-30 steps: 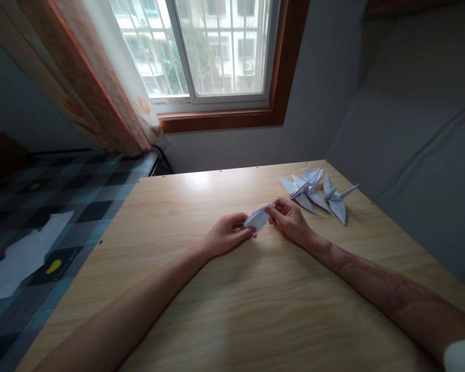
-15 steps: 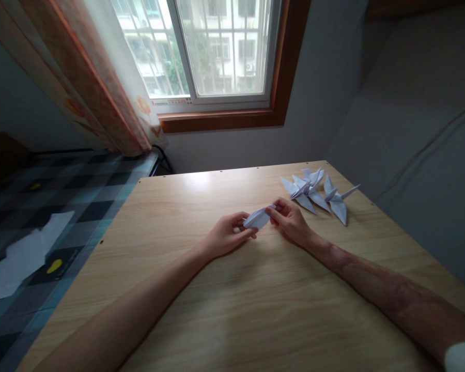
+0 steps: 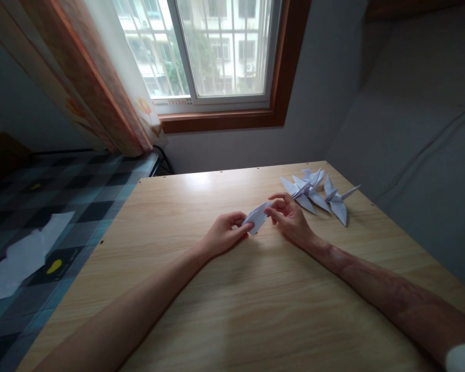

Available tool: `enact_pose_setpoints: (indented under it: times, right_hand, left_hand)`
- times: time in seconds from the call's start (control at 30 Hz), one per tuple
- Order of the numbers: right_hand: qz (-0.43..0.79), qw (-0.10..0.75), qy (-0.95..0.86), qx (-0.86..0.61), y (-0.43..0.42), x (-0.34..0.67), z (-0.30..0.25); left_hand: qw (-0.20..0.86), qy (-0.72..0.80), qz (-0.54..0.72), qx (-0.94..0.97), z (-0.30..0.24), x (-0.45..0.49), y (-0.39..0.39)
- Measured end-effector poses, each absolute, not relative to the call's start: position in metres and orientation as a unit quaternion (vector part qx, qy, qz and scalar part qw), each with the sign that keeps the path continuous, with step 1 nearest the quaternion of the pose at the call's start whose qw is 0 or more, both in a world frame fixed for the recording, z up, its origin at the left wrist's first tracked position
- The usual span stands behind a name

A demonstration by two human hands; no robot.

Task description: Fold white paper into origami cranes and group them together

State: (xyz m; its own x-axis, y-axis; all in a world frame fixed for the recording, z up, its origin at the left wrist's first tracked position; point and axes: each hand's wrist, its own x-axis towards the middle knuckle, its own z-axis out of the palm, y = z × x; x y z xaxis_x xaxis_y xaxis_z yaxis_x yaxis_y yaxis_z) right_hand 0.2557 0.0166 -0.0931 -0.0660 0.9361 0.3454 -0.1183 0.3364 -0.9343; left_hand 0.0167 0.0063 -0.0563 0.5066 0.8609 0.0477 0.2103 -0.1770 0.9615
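A small piece of folded white paper [image 3: 259, 217] is held just above the wooden table [image 3: 232, 310]. My left hand [image 3: 228, 231] pinches its left end, thumb on top and the other fingers behind. At the upper right tip, my right hand [image 3: 289, 217] grips the paper between thumb and index finger, its other fingers curled loosely. Just beyond the right hand lies a cluster of folded paper cranes [image 3: 304, 188], overlapping one another. One more paper crane [image 3: 336, 200] rests at the right of that cluster.
To the left, a bed with a checked cover [image 3: 112, 181] carries loose white paper sheets [image 3: 27, 258]. Behind the table are a wall and a barred window [image 3: 225, 57] with a patterned curtain [image 3: 112, 77]. A cable [image 3: 430, 150] runs along the right wall.
The folded paper has tilted, showing more of its flat face, and my left thumb now lies across it. My right fingers have lifted and loosened slightly. The cranes have not moved.
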Motion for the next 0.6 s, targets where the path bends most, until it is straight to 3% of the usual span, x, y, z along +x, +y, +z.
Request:
enact_pose_setpoints:
  times: [0.6]
  right_hand:
    - [0.347,0.59,-0.633,-0.363,0.008,0.2556,-0.0852]
  left_hand:
    - [0.475,0.398,0.317,0.718,-0.0541,0.0131,0.0072]
